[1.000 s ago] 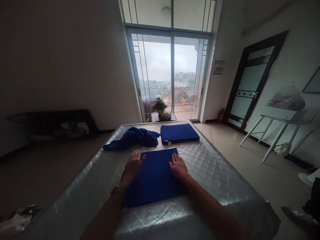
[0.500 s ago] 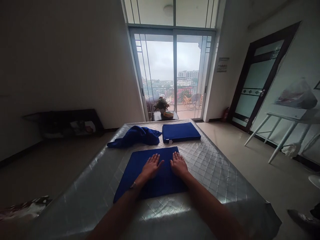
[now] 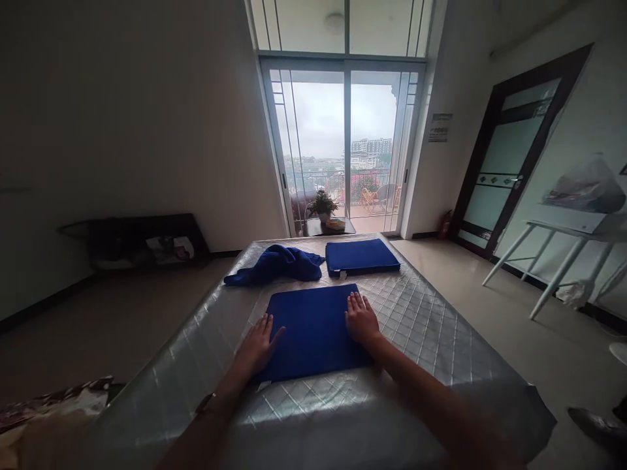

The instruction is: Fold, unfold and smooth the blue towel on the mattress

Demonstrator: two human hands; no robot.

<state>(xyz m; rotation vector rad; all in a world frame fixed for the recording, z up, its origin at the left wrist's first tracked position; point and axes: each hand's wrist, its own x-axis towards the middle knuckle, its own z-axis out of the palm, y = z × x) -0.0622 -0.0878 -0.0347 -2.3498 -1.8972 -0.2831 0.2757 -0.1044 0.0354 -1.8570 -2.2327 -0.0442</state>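
Note:
A flat blue cushion [image 3: 313, 333] lies on the silvery quilted cover in front of me. At its left edge rests my left hand [image 3: 258, 347], fingers stretched and thumb spread over the fabric. My right hand [image 3: 361, 318] lies flat along the right edge, its fingers pointing away from me. Neither hand grips anything. Beyond the cushion, a crumpled blue cloth [image 3: 279, 264] sits at the left. Beside it is a second blue cushion [image 3: 362, 256], thick and squared, with a small white tag on its near side.
The quilted cover [image 3: 416, 326] spreads over a wide bed-like surface. Past its far edge stands a small dark table [image 3: 318, 228] with a potted plant [image 3: 322, 203]. To the right are a stool [image 3: 558, 261] bearing a plastic bag [image 3: 585, 184] and a dark-framed door [image 3: 514, 150].
My left hand has moved from the cushion's middle out to its left edge. My right hand has shifted slightly right, to the right edge. The cushion's left side looks straighter.

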